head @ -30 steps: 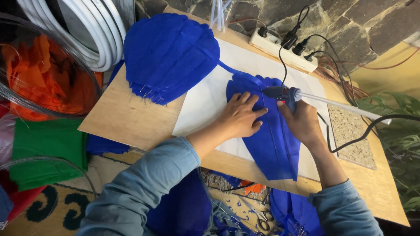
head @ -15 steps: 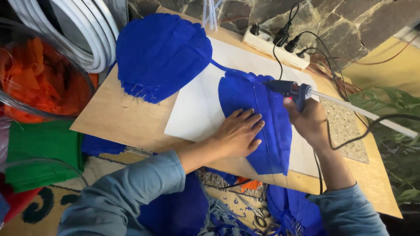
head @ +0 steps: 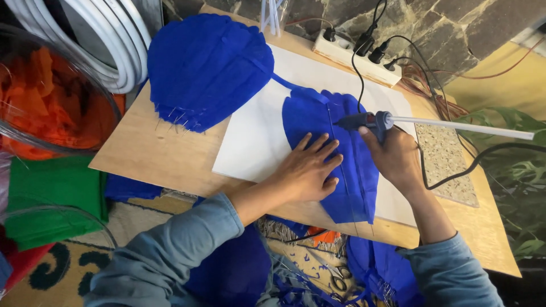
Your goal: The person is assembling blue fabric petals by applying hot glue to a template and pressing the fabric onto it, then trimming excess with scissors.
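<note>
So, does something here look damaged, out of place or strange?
Little stands out. The large blue leaf shape hangs past the wooden board's left edge, its lower rim frayed with thin wires sticking out. The left hand presses the smaller blue piece flat; the right hand grips the glue gun. Nothing looks spilled.

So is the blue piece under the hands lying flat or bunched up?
Flat: the blue piece lies spread on the white board, the left hand pressing it.

Left hand (head: 310,170) covers part of blue leaf piece (head: 341,148); glue gun (head: 367,121) grip hidden in right hand (head: 395,156).
</note>
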